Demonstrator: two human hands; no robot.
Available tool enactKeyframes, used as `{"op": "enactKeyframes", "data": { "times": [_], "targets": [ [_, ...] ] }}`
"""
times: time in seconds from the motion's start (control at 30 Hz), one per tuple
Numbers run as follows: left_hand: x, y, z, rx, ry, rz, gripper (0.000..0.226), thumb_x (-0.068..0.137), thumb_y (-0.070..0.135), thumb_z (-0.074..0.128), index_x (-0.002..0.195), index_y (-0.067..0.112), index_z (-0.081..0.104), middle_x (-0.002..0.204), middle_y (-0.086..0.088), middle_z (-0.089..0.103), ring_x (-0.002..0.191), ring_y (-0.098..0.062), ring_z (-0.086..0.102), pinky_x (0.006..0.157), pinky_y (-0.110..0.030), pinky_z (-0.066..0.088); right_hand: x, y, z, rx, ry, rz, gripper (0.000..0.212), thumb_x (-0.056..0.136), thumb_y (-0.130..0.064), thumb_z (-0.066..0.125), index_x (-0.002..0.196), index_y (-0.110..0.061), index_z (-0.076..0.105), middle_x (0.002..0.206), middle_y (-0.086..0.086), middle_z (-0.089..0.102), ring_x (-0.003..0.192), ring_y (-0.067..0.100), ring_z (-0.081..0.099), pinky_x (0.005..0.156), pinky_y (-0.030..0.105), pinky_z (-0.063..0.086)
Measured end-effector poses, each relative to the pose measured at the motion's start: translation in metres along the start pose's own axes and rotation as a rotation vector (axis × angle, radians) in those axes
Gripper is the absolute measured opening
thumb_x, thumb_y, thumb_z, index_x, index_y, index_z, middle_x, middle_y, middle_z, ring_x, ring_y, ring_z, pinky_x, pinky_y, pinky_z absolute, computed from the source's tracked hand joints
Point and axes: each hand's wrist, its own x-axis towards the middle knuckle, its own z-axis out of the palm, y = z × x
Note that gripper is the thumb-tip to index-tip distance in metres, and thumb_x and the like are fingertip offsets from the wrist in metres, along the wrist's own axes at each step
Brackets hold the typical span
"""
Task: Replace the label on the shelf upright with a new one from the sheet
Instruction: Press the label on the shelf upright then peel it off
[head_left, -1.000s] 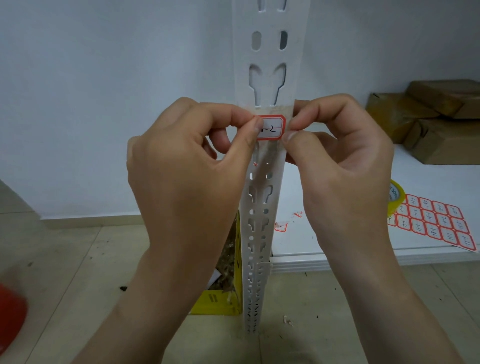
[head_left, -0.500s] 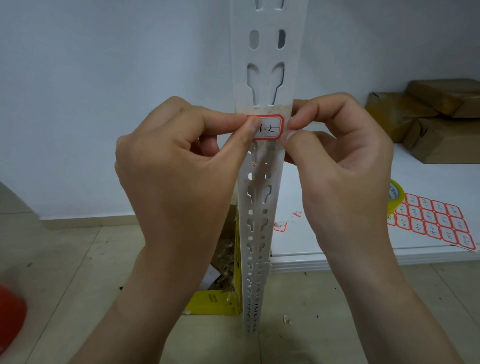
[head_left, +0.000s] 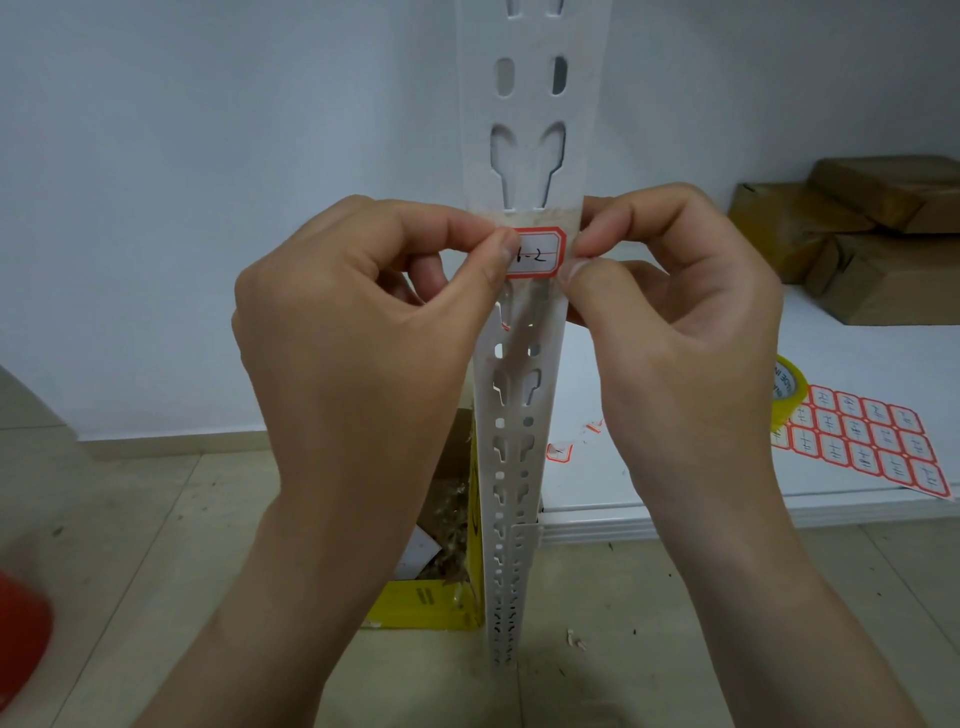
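A white slotted shelf upright (head_left: 530, 119) stands in the middle of the view. On it sits a red-bordered white label (head_left: 540, 254) with handwriting, under a strip of clear tape (head_left: 535, 218) that crosses the upright. My left hand (head_left: 353, 322) pinches the strip's left end between thumb and forefinger, the thumb covering the label's left edge. At the right edge, my right hand (head_left: 675, 322) pinches the other end. The sheet of red-bordered labels (head_left: 867, 441) lies on the white shelf board (head_left: 857, 364) at the right.
A yellow tape roll (head_left: 789, 389) lies beside the sheet, and brown parcels (head_left: 857, 234) are stacked further back. Torn label scraps (head_left: 560, 452) lie on the board near the upright. A yellow box (head_left: 431, 603) of scraps stands on the floor behind it. A blurred red object (head_left: 21, 623) shows at far left.
My left thumb has slid a little to the left, so more of the label's writing shows. Both hands keep their pinch at the upright's edges.
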Motion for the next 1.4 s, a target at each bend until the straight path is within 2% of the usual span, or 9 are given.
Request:
{"op": "enactKeyframes", "data": {
  "times": [0.17, 0.3, 0.33, 0.47, 0.57, 0.83, 0.97, 1.1, 1.4],
  "targets": [
    [-0.001, -0.004, 0.000, 0.016, 0.027, 0.081, 0.007, 0.098, 0.035, 0.077, 0.094, 0.034, 0.071, 0.067, 0.011, 0.055, 0.062, -0.009, 0.053, 0.064, -0.016, 0.046, 0.000, 0.000, 0.000, 0.002, -0.002, 0.001, 0.020, 0.091, 0.007, 0.061, 0.086, -0.013, 0.061, 0.109, 0.010, 0.074, 0.082, 0.018, 0.078, 0.067, 0.037, 0.067],
    [-0.004, -0.015, 0.002, 0.099, 0.114, 0.206, 0.010, 0.099, 0.030, 0.077, 0.091, 0.025, 0.073, 0.066, 0.003, 0.056, 0.064, -0.014, 0.052, 0.065, -0.049, 0.050, -0.001, -0.001, 0.000, 0.014, -0.007, 0.004, 0.023, 0.090, 0.008, 0.060, 0.084, -0.014, 0.061, 0.109, 0.009, 0.075, 0.084, 0.018, 0.079, 0.067, 0.037, 0.067],
    [-0.005, -0.018, 0.002, 0.111, 0.135, 0.229, 0.010, 0.099, 0.028, 0.078, 0.092, 0.025, 0.072, 0.066, 0.003, 0.056, 0.064, -0.014, 0.052, 0.063, -0.052, 0.050, -0.001, -0.001, 0.000, 0.015, -0.008, 0.003, 0.023, 0.090, 0.008, 0.060, 0.084, -0.014, 0.060, 0.109, 0.010, 0.075, 0.084, 0.018, 0.079, 0.067, 0.036, 0.067],
    [-0.008, -0.024, 0.001, 0.129, 0.201, 0.277, 0.010, 0.099, 0.028, 0.080, 0.100, 0.019, 0.076, 0.069, 0.005, 0.055, 0.068, -0.008, 0.049, 0.063, -0.052, 0.051, -0.001, -0.001, 0.000, 0.010, -0.010, 0.001, 0.023, 0.091, 0.008, 0.059, 0.085, -0.014, 0.060, 0.109, 0.010, 0.074, 0.085, 0.016, 0.079, 0.067, 0.036, 0.067],
    [-0.008, -0.026, 0.002, 0.150, 0.237, 0.306, 0.014, 0.100, 0.030, 0.079, 0.110, 0.028, 0.070, 0.065, -0.003, 0.060, 0.069, -0.006, 0.047, 0.060, -0.049, 0.048, 0.000, -0.001, 0.000, 0.004, 0.000, -0.001, 0.021, 0.089, 0.005, 0.059, 0.085, -0.015, 0.061, 0.109, 0.010, 0.074, 0.086, 0.018, 0.079, 0.068, 0.038, 0.067],
    [-0.011, -0.028, 0.008, 0.181, 0.249, 0.348, 0.009, 0.099, 0.027, 0.079, 0.107, 0.029, 0.075, 0.062, -0.004, 0.064, 0.056, -0.024, 0.057, 0.056, -0.054, 0.046, -0.001, 0.000, 0.001, 0.004, 0.003, 0.003, 0.018, 0.089, 0.002, 0.060, 0.085, -0.015, 0.061, 0.110, 0.009, 0.074, 0.085, 0.019, 0.079, 0.069, 0.035, 0.066],
    [-0.011, -0.027, 0.009, 0.201, 0.256, 0.312, 0.006, 0.099, 0.028, 0.080, 0.098, 0.022, 0.083, 0.061, -0.002, 0.063, 0.058, -0.022, 0.057, 0.058, -0.052, 0.044, 0.000, 0.000, 0.000, 0.011, 0.000, 0.003, 0.020, 0.090, 0.005, 0.061, 0.085, -0.014, 0.061, 0.110, 0.009, 0.074, 0.085, 0.019, 0.079, 0.066, 0.031, 0.065],
    [-0.013, -0.022, 0.010, 0.130, 0.215, 0.234, 0.006, 0.100, 0.028, 0.078, 0.101, 0.022, 0.081, 0.064, 0.004, 0.058, 0.066, -0.006, 0.048, 0.062, -0.048, 0.047, 0.000, 0.000, 0.000, -0.001, 0.000, -0.005, 0.019, 0.090, 0.003, 0.061, 0.086, -0.015, 0.062, 0.110, 0.009, 0.074, 0.085, 0.018, 0.079, 0.066, 0.030, 0.064],
    [-0.011, -0.009, 0.009, -0.070, 0.114, 0.059, 0.009, 0.096, 0.024, 0.080, 0.100, 0.029, 0.073, 0.063, 0.000, 0.057, 0.066, -0.007, 0.053, 0.069, -0.009, 0.040, -0.001, -0.001, 0.001, 0.008, -0.008, -0.009, 0.020, 0.089, 0.004, 0.061, 0.085, -0.015, 0.061, 0.108, 0.009, 0.074, 0.081, 0.018, 0.079, 0.065, 0.035, 0.066]
  ]
}}
